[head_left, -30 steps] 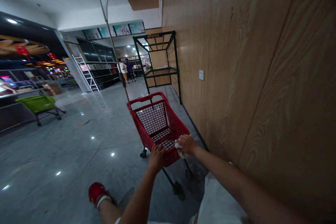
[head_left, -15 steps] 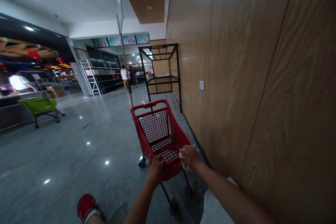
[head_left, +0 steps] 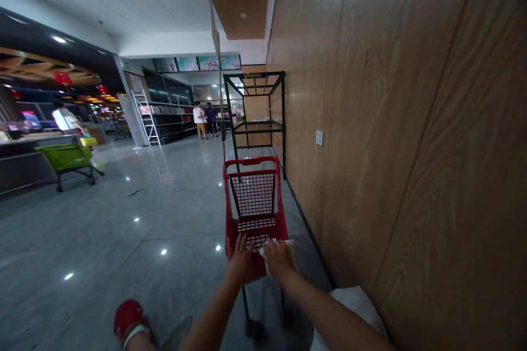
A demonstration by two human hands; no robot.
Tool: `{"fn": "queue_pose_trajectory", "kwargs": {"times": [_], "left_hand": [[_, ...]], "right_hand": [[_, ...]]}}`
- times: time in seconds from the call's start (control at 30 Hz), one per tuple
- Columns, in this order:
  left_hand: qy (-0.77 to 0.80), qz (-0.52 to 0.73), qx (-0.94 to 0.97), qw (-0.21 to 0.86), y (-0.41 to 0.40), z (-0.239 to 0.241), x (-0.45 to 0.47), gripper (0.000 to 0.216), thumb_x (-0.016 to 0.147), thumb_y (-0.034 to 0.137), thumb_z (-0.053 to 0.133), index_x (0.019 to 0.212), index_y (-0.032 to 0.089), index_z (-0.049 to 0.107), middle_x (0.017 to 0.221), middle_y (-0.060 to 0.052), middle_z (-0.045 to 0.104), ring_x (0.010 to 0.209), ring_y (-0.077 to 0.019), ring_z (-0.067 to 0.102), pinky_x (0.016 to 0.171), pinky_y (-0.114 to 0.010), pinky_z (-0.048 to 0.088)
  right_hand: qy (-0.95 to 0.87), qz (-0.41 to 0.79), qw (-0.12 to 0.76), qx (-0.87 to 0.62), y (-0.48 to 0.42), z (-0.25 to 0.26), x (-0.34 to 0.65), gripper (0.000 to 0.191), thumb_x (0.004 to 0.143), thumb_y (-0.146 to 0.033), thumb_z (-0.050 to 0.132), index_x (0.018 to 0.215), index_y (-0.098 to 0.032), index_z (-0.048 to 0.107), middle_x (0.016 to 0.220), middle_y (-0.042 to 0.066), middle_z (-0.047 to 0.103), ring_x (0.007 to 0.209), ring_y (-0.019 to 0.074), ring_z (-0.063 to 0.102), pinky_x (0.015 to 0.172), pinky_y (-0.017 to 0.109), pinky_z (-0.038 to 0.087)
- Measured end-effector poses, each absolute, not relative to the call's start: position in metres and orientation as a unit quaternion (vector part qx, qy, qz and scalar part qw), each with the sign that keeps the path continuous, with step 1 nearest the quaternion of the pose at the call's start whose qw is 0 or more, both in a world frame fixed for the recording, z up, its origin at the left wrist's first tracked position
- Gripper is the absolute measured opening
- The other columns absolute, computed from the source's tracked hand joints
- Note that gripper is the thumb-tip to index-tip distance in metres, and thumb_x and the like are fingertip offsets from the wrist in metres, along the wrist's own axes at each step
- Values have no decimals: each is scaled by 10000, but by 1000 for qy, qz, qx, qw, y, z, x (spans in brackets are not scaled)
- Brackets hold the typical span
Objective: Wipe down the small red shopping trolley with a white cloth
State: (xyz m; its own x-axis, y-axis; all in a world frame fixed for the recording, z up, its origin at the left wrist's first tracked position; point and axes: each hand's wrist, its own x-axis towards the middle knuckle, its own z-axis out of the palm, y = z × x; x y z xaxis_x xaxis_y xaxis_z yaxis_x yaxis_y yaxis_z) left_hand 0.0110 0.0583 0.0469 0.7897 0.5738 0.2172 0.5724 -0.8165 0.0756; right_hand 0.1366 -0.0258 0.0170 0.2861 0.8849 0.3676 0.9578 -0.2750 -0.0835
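Small red cart [head_left: 255,203] parked right along the wood wall [head_left: 391,120], and both hands are on its near rim. Left hand [head_left: 242,259] has its fingers [head_left: 242,242] curled over the rim, closed on the plastic. Right hand [head_left: 278,259] sits just beside it with a white cloth [head_left: 290,243] bunched under the palm. Those fingers are closed on the cloth and pressing it against the same rim. The basket looks empty, and a thin pole [head_left: 218,93] sticks up from its far left corner, almost to the ceiling.

The person is low to the floor [head_left: 123,230], with a red shoe [head_left: 128,318] poking out at bottom left. Further along the wall there's a black rack [head_left: 257,112], and a ladder [head_left: 150,127] and a green cart [head_left: 68,156] sit well off to the left. A few people [head_left: 205,119] are standing way at the back.

What could go wrong, imo:
- The cart is on wheels on a glossy floor, and both hands are pushing on one end. Lean in too hard and it could just roll away.
- It looks pretty light, so weight on that near rim could tip it toward the person. That tall pole would swing along with it.
- It's really close to the wall, so a sideways shove could scrape the panel.
- The cloth is only pinned by the palm. A quick swipe could let it slip off and drop through the mesh.
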Motion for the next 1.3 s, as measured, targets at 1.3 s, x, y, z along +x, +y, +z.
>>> {"fn": "queue_pose_trajectory", "kwargs": {"times": [1.3], "left_hand": [[307, 40, 935, 176, 37, 75, 3, 368, 747, 451, 584, 1038, 231, 637, 1044, -37, 701, 924, -204, 635, 760, -281, 427]], "right_hand": [[-784, 27, 94, -613, -30, 87, 167, 549, 823, -87, 491, 1339, -269, 461, 1192, 53, 595, 1072, 199, 577, 923, 331, 449]]}}
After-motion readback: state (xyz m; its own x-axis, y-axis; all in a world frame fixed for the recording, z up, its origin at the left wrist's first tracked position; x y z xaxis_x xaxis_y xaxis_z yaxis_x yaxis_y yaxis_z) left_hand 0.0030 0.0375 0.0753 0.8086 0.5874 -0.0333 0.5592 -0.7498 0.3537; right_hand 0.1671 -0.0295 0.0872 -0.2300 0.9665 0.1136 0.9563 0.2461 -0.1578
